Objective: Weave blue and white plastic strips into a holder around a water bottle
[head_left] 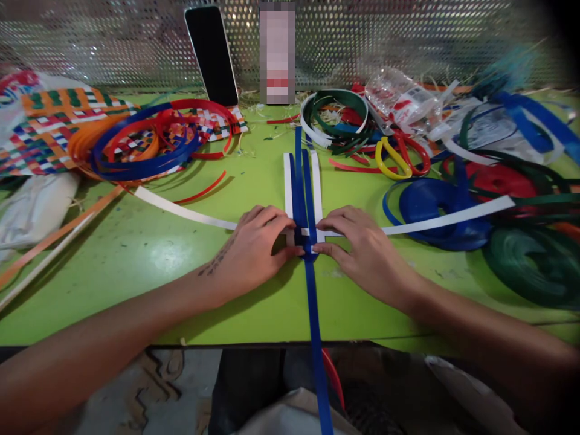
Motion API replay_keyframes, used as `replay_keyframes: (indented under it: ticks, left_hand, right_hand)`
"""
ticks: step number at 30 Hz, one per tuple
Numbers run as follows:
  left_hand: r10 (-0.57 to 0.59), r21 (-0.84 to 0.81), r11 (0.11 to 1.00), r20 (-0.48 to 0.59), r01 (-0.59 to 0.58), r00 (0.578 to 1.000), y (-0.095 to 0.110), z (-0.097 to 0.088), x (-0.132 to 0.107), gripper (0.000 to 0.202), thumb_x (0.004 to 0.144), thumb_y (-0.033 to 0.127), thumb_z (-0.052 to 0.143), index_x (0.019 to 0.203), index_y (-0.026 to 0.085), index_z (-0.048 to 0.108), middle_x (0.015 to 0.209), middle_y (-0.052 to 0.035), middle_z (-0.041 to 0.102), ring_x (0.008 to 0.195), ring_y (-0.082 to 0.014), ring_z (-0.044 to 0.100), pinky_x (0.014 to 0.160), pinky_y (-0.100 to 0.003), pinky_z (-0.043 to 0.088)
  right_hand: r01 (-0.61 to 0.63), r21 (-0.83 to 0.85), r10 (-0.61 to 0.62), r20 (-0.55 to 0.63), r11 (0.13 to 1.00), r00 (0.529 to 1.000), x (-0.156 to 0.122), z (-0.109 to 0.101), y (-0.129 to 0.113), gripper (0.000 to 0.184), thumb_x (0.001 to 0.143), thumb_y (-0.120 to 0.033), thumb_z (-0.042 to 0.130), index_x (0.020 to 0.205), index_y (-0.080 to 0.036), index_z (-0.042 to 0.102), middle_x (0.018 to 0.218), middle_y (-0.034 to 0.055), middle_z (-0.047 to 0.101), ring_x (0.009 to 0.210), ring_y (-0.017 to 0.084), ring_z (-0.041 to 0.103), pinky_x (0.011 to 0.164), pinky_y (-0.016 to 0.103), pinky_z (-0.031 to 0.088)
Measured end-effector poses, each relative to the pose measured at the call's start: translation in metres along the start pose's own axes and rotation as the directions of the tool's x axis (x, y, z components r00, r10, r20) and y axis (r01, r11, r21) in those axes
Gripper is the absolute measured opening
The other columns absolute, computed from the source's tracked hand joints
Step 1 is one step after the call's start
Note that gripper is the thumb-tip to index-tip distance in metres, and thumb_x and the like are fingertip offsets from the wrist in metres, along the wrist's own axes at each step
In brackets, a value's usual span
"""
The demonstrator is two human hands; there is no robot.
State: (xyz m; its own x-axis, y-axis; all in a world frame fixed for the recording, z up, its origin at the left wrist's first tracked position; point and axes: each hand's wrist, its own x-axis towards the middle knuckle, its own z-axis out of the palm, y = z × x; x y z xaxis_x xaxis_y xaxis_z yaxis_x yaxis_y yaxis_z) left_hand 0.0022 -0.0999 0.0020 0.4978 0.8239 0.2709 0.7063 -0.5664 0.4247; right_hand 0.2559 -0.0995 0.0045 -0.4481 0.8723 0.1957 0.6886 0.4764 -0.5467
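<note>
Flat blue strips (299, 187) and white strips (317, 181) stand side by side, pointing away from me at the middle of the table. A long white strip (448, 222) crosses them from left to right. My left hand (260, 241) pinches the crossing at its left edge, thumb below and fingers above. At the right edge my right hand (357, 248) does the same. Both sets of fingertips press on the woven strips, with a small gap between the hands. One blue strip (315, 326) runs toward me and hangs over the table's front edge.
Coiled red, blue and orange strips (145, 169) and a checked woven sheet (45, 133) lie left. Scissors with yellow and red handles (392, 158), blue rolls (423, 208), a green roll (530, 263) and a clear plastic bottle (399, 103) lie right. A phone (212, 54) leans against the perforated metal panel.
</note>
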Motion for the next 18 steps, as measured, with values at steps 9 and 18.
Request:
replay_keyframes:
  ticks: [9,18]
  left_hand:
    - [0.007,0.068,0.998,-0.023,-0.005,1.0,0.0037,-0.0011,-0.0035,0.032,0.101,0.039,0.08,0.124,0.018,0.072,0.123,-0.0103,0.074,0.114,-0.032,0.067,0.101,-0.048,0.053]
    - [0.035,0.101,0.994,-0.001,-0.034,0.999,0.0083,-0.0025,-0.0049,0.025,0.104,0.036,0.077,0.117,0.015,0.072,0.117,-0.0105,0.074,0.109,-0.0306,0.066,0.096,-0.045,0.054]
  right_hand:
    - [-0.018,-0.015,0.018,0.018,1.0,1.0,0.0005,-0.0013,0.0007,0.017,0.104,-0.036,0.075,0.116,-0.024,0.075,0.121,0.0126,0.074,0.115,0.036,0.066,0.101,0.055,0.052]
    - [0.003,-0.016,-0.003,0.024,1.0,1.0,0.0012,-0.0005,0.0003,0.012,0.104,-0.032,0.076,0.11,-0.022,0.072,0.117,0.0119,0.075,0.111,0.033,0.067,0.098,0.049,0.049]
